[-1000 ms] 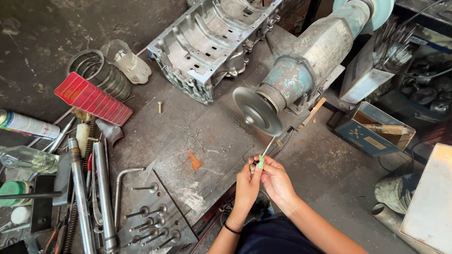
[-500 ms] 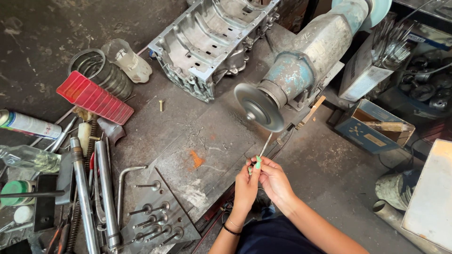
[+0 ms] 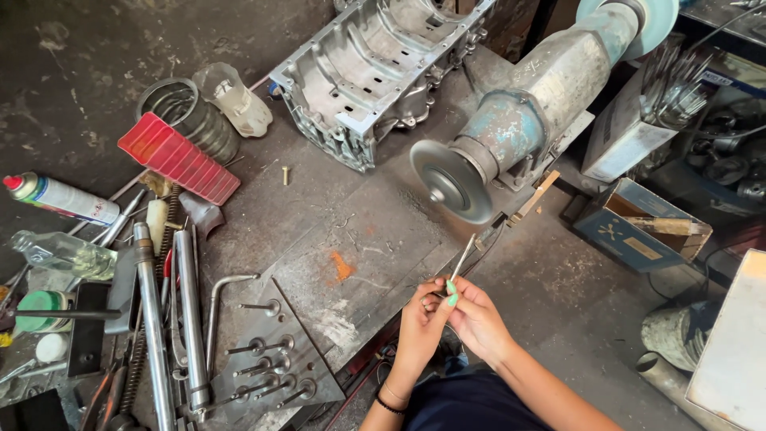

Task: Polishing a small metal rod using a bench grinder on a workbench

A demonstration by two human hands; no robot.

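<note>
Two hands, meeting low at centre: left hand (image 3: 420, 319) and right hand (image 3: 476, 319), both grips pinched shut on one thin metal rod (image 3: 463, 259), slanting up toward the grey disc of one blue-grey bench grinder (image 3: 519, 128), tip just short of the wheel. One open aluminium engine casing (image 3: 383, 72) at the top of the dark tabletop (image 3: 319, 231). One red ribbed block (image 3: 177, 158) beside one coiled metal sleeve (image 3: 187, 116) and one clear plastic jug (image 3: 235, 100). One spray can (image 3: 60, 199), white with a red cap, far left; below it one clear bottle (image 3: 60, 254). One steel plate (image 3: 271, 359) with about seven valve stems lying on it. One blue cardboard box (image 3: 638, 227), open, with a yellow mark on its side, right of the grinder. One loose bolt (image 3: 285, 175) near the casing.
</note>
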